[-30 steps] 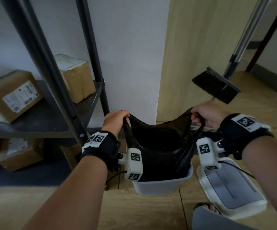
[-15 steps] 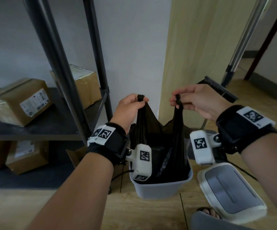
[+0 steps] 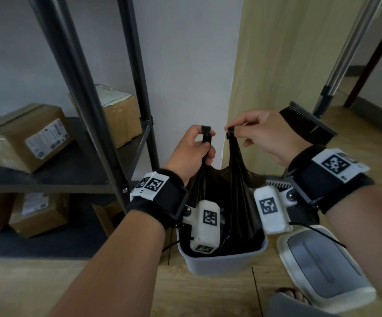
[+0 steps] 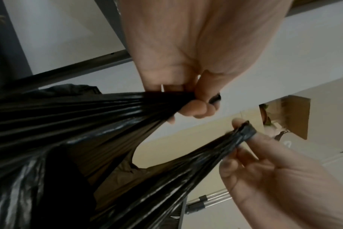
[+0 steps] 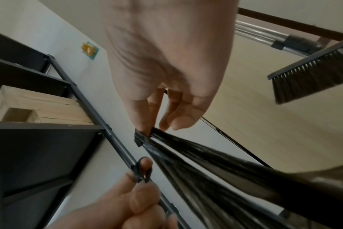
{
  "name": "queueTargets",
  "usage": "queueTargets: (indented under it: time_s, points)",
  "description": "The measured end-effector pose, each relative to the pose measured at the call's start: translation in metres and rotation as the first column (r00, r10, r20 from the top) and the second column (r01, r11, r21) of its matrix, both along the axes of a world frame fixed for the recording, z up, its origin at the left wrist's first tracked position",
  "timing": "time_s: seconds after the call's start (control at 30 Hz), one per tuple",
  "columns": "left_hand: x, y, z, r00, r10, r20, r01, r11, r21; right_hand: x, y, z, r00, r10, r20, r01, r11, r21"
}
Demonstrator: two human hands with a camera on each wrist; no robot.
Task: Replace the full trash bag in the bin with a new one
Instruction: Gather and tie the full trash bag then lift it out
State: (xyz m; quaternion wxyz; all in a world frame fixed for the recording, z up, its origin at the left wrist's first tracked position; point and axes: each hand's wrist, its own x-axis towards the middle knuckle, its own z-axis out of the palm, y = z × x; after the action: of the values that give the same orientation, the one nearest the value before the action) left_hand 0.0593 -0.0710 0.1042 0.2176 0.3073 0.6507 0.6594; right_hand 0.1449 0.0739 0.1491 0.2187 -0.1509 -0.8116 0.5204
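A black trash bag (image 3: 235, 202) sits in a small grey bin (image 3: 222, 259) on the wooden floor, with its two gathered handles pulled straight up. My left hand (image 3: 194, 152) pinches the left handle (image 4: 166, 100) near its tip. The right handle (image 5: 147, 139) is pinched between thumb and fingers of my right hand (image 3: 265, 133), a short gap away from the left one. Both hands are above the bin's opening. The lower part of the bag stays inside the bin.
The bin's white and grey lid (image 3: 322, 268) lies on the floor to the right. A broom (image 3: 309, 122) leans behind my right hand. A dark metal shelf (image 3: 71, 170) with cardboard boxes (image 3: 25, 138) stands at the left. My foot (image 3: 290, 296) is near the lid.
Both hands have gathered the bag's edges into handles, lifted them and brought them close together above the bin. The bag now stands taller and narrower.
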Motion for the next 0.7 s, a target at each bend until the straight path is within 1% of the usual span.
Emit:
queueTargets:
  time_s: [0.07, 0.13, 0.23, 0.3, 0.4, 0.53, 0.63, 0.7]
  points:
    - [0.000, 0.003, -0.008, 0.999, 0.051, 0.016, -0.050, 0.997, -0.050, -0.002, -0.002, -0.004, 0.998, 0.033, 0.052, -0.032, 0.999, -0.027]
    - [-0.002, 0.004, -0.017, 0.997, 0.074, 0.036, -0.070, 0.993, -0.097, -0.005, -0.003, -0.012, 0.989, 0.084, 0.121, -0.075, 0.995, -0.072]
    - [0.000, 0.004, -0.026, 0.997, 0.049, 0.052, -0.041, 0.988, -0.147, -0.008, -0.005, -0.026, 0.965, 0.155, 0.214, -0.123, 0.980, -0.156]
    - [0.001, 0.005, -0.029, 0.999, 0.010, 0.030, -0.005, 0.987, -0.162, -0.009, -0.006, -0.032, 0.949, 0.197, 0.246, -0.141, 0.964, -0.227]
    - [0.002, 0.007, -0.033, 1.000, -0.015, 0.023, 0.019, 0.986, -0.167, -0.010, -0.006, -0.035, 0.944, 0.231, 0.235, -0.156, 0.941, -0.300]
    - [0.002, 0.008, -0.036, 0.997, -0.016, 0.069, 0.027, 0.986, -0.165, -0.015, -0.005, -0.038, 0.964, 0.203, 0.172, -0.127, 0.919, -0.372]
    - [0.000, 0.006, -0.036, 0.987, -0.053, 0.150, 0.072, 0.989, -0.127, -0.016, -0.006, -0.040, 0.975, 0.141, 0.174, -0.072, 0.932, -0.356]
    - [-0.001, 0.002, -0.040, 0.984, -0.109, 0.143, 0.126, 0.985, -0.117, -0.016, -0.004, -0.040, 0.984, 0.097, 0.149, -0.032, 0.920, -0.390]
